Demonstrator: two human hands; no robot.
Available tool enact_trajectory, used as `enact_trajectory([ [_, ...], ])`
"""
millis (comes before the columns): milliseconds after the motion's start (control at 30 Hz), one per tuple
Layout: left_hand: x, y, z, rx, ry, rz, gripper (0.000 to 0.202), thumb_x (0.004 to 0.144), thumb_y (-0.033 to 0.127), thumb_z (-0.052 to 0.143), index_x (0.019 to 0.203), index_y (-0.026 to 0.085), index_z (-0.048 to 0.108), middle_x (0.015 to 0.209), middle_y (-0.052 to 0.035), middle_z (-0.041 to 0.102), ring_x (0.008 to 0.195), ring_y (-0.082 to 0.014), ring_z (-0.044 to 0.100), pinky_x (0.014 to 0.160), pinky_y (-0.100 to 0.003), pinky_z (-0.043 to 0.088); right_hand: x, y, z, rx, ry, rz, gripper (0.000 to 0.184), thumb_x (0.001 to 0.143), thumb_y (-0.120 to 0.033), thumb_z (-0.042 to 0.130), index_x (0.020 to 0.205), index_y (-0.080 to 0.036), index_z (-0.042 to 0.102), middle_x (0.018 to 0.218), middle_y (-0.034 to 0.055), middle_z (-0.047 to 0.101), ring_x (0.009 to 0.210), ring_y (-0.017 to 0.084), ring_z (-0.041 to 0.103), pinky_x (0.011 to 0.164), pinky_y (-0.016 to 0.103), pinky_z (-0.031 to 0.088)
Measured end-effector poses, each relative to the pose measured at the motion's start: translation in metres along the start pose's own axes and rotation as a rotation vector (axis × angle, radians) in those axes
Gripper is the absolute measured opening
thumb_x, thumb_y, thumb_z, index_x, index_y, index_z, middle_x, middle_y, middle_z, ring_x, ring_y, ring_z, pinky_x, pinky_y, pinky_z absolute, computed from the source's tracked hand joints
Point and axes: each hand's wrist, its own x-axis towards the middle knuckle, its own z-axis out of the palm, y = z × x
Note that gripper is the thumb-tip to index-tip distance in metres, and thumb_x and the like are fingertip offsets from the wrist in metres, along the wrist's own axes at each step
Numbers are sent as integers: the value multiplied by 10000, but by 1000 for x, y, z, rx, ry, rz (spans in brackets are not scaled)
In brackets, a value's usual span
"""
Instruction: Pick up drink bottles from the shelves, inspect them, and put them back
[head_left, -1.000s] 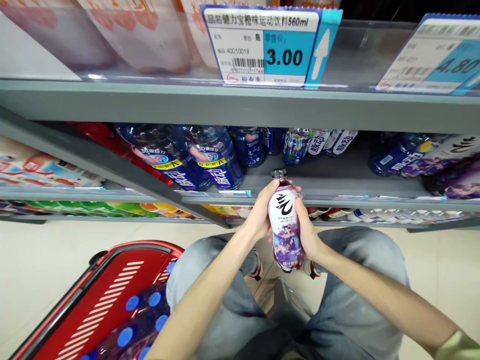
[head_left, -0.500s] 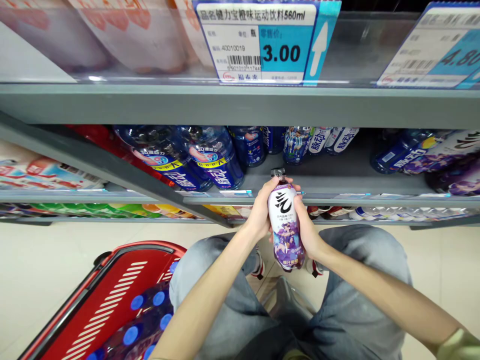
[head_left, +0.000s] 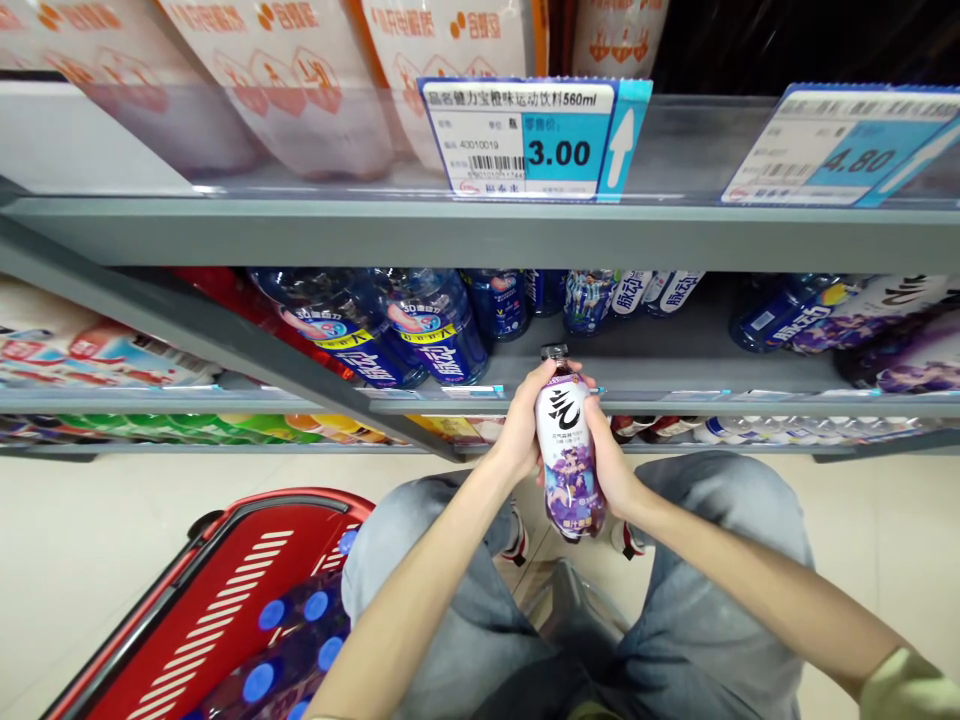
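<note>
A drink bottle (head_left: 570, 450) with a white and purple grape label and a dark cap is held between my two hands, label facing up and cap toward the shelf. My left hand (head_left: 523, 425) wraps the bottle's left side, its fingers partly hidden behind it. On the other side my right hand (head_left: 609, 455) closes round the bottle, with the thumb along the label. Just beyond the cap is the grey shelf (head_left: 637, 365), where blue drink bottles (head_left: 442, 330) stand at the left.
At lower left a red shopping basket (head_left: 217, 590) holds several blue-capped bottles (head_left: 259, 683). Blue and purple bottles (head_left: 787, 310) lie at the shelf's right. Overhead, an upper shelf edge (head_left: 480, 235) carries price tags (head_left: 536, 140). My knees flank the bottle.
The view has tilted up slightly, so the upper shelf and price tags sit lower and more of the orange-printed packs shows. Both hands keep hold of the bottle, almost unmoved.
</note>
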Motion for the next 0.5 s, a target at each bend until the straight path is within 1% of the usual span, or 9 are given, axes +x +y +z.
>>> enact_trajectory([
  [133,-1,0,1,11,16,-5,349,800,469,686,958,158,673,873,-60,743,780,-198,717,706,-278,560,-1,-2,1,-7,13,-16,714,745,-820,591,1100,-213,708,745,55,753,643,272,724,594,407,614],
  [300,0,-1,-1,25,16,-11,354,807,481,681,971,167,671,890,-59,745,764,-197,714,687,-280,554,-1,-1,1,19,12,35,718,718,-841,593,1008,-200,733,696,64,741,619,277,715,591,419,616],
  [400,0,-1,-3,47,-4,15,342,826,479,662,960,165,676,920,-65,747,770,-194,712,699,-277,547,-2,0,0,70,-69,104,746,742,-860,528,967,-183,745,646,71,724,571,275,701,565,424,608],
  [500,-2,2,-4,64,-53,30,332,818,459,661,910,141,690,902,-88,750,802,-218,714,755,-304,551,-5,-1,-1,120,-222,162,792,811,-856,404,937,-156,754,610,85,712,508,257,676,521,400,587],
])
